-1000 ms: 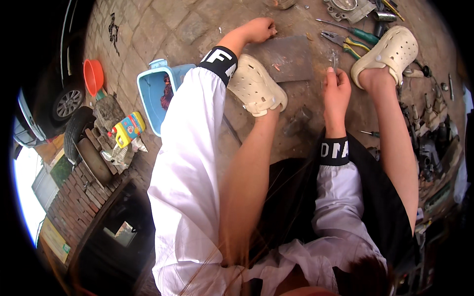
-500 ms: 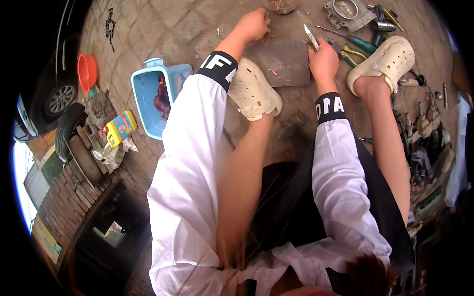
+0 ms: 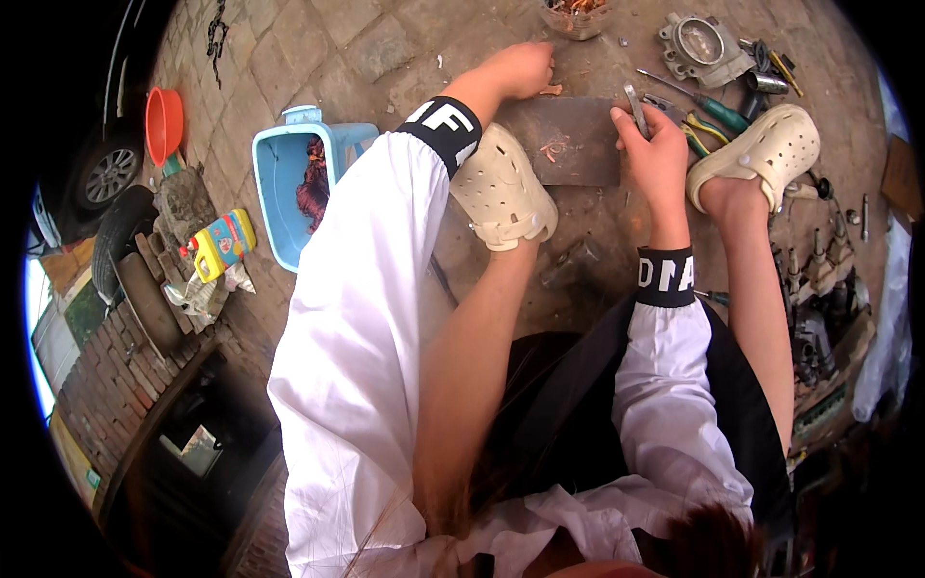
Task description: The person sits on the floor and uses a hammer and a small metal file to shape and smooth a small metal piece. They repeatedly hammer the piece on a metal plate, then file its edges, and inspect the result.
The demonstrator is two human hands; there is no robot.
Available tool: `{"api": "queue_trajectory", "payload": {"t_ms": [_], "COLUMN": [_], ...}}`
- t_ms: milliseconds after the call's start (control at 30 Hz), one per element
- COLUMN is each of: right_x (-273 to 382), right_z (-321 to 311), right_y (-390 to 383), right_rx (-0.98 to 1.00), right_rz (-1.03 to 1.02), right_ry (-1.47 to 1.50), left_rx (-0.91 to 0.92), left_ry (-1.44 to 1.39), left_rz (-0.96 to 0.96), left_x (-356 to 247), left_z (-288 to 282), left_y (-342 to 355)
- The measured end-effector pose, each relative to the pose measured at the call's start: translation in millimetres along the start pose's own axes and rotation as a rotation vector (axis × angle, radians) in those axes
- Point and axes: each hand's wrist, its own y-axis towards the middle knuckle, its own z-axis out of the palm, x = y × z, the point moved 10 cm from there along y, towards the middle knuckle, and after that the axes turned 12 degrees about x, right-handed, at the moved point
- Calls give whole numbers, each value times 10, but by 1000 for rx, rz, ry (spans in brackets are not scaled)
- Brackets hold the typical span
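A flat dark metal plate (image 3: 590,166) lies on the ground between my feet, with a few thin copper-coloured scraps (image 3: 551,151) on it. My left hand (image 3: 518,72) is closed just beyond the plate's far left edge. Its fingertips curl away, so anything in them is hidden. A small copper-coloured strip (image 3: 551,90) shows beside those fingers. At the plate's right edge, my right hand (image 3: 657,154) grips a narrow metal blade (image 3: 634,108), which sticks up from between thumb and fingers. Beyond the plate stands a round container (image 3: 576,26) holding copper-coloured pieces.
Right of my right hand lie a green-handled screwdriver (image 3: 718,114), pliers (image 3: 708,133) and a metal housing (image 3: 701,46). My cream clogs (image 3: 503,188) flank the plate. On the left stand a blue bin (image 3: 281,217), a yellow jug (image 3: 224,246) and a red funnel (image 3: 164,125).
The view has shifted, so more of the round container shows. The blade in my right hand has turned more upright. My left hand remains closed near the plate's far left edge.
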Motion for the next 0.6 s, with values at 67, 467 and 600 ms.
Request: {"api": "queue_trajectory", "payload": {"t_ms": [67, 467, 600], "right_x": [-117, -159, -142], "right_z": [-143, -100, -122], "right_y": [33, -20, -42], "right_rx": [-87, -114, -136], "right_rz": [14, 17, -20], "right_ry": [43, 120, 164], "left_rx": [8, 239, 255], "left_ry": [119, 412, 355], "left_rz": [42, 61, 10], "left_x": [-107, -331, -282], "left_z": [-3, 99, 74], "left_y": [-19, 30, 0]}}
